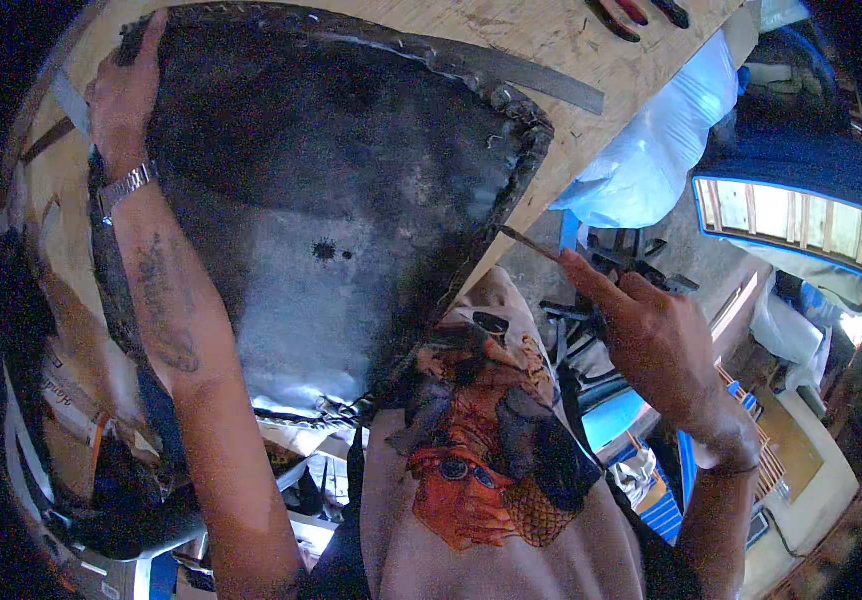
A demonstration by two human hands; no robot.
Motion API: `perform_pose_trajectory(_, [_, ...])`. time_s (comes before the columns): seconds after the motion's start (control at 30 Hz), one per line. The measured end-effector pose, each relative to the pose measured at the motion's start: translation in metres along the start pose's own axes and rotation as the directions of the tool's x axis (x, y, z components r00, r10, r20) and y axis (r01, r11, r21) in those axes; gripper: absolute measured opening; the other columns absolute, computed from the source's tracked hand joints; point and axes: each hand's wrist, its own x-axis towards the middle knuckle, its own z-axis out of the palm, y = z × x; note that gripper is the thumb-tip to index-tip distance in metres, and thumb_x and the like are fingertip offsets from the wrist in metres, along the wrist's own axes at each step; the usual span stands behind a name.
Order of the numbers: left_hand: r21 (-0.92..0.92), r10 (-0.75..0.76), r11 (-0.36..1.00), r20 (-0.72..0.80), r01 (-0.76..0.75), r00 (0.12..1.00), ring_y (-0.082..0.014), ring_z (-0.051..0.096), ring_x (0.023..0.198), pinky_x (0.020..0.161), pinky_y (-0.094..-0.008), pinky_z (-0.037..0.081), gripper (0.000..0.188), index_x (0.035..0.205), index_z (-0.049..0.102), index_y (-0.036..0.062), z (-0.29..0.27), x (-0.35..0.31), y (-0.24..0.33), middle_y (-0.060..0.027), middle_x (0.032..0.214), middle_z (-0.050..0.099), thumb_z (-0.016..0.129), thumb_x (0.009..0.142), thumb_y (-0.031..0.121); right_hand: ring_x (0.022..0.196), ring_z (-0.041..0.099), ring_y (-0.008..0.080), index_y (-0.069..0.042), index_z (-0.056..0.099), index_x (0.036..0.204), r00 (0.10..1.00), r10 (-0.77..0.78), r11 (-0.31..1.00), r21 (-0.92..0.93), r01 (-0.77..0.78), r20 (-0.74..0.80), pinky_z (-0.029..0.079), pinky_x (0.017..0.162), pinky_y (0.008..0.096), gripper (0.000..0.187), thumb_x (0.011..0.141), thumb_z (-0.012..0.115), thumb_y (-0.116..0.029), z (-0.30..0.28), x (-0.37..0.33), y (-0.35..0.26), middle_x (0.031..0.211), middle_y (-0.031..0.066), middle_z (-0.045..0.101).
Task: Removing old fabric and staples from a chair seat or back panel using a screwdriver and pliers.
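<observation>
A large dark, rounded-cornered panel [331,200] lies on the plywood tabletop [541,40], its worn black covering scuffed and torn along a ragged rim. My left hand [129,100] is closed around its far left corner, thumb on top; the fingers below are hidden. My right hand [656,325] is closed on a slim pointed tool [529,242], index finger stretched along it. The tool's tip is close to the panel's right edge; whether they touch I cannot tell. Its handle is hidden in my fist.
Pliers [615,18] lie at the tabletop's far edge. A flat grey strip [551,84] sticks out beside the panel. Right of the table are a white plastic bag [651,140] and a blue-edged piece [801,225]. A cardboard box [71,395] stands at the lower left.
</observation>
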Motion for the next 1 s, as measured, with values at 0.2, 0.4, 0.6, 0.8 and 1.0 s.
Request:
perform_pose_trajectory(0.2, [0.414,0.432,0.820,0.002,-0.394,0.902,-0.0489,0.056,0.105,0.090,-0.0458,0.048,0.053,0.142,0.019,0.0497,0.019,0.017,-0.036,-0.0283,0.112,0.058,0.038,0.099,0.027,0.063,0.064,0.0329,-0.023,0.037,0.141,0.969,0.104,0.969,-0.241,-0.049,0.222,0.054,0.053,0.0429,0.062,0.082,0.050,-0.007,-0.039,0.016,-0.029,0.085,0.0139,0.060])
perform_pose_trajectory(0.4, [0.037,-0.090,0.995,-0.102,0.094,0.991,-0.0414,0.043,0.126,0.105,-0.0480,0.033,0.108,0.135,0.045,0.0014,-0.025,-0.021,0.043,-0.0311,0.131,0.046,0.043,0.067,0.086,0.073,0.066,0.0298,-0.014,0.046,0.135,0.997,0.031,0.902,0.431,0.003,-0.073,0.054,0.062,0.0377,0.049,0.087,0.050,-0.006,0.076,0.015,0.024,0.100,0.0162,0.064])
perform_pose_trajectory(0.6, [0.023,-0.077,0.997,-0.052,0.078,0.996,-0.0396,0.045,0.125,0.105,-0.0469,0.034,0.106,0.134,0.046,0.0015,-0.005,0.001,-0.001,-0.0261,0.133,0.048,0.044,0.069,0.084,0.062,0.056,0.0281,-0.012,0.052,0.131,0.648,0.058,0.625,0.534,0.569,-0.759,0.045,0.052,0.0361,0.056,0.078,0.062,0.002,0.212,0.086,0.014,0.084,0.0165,0.062])
perform_pose_trajectory(0.8, [-0.056,-0.131,0.990,-0.002,0.131,0.991,-0.0384,0.046,0.124,0.105,-0.0437,0.034,0.101,0.130,0.050,-0.0001,-0.015,-0.013,0.030,-0.0255,0.129,0.051,0.046,0.071,0.082,0.068,0.060,0.0307,-0.012,0.056,0.127,0.804,0.059,0.663,0.625,0.412,-0.592,0.049,0.058,0.0351,0.051,0.079,0.061,0.005,0.206,0.083,0.021,0.087,0.0171,0.062])
perform_pose_trajectory(1.0, [-0.080,-0.044,0.996,-0.066,0.039,0.997,-0.0405,0.050,0.119,0.102,-0.0470,0.036,0.098,0.129,0.052,0.0015,-0.011,-0.010,0.023,-0.0270,0.126,0.053,0.046,0.071,0.081,0.066,0.060,0.0218,-0.009,0.056,0.127,0.792,0.071,0.589,0.666,0.457,-0.606,0.050,0.062,0.0329,0.049,0.080,0.060,0.004,0.166,0.046,0.021,0.078,0.0120,0.060])
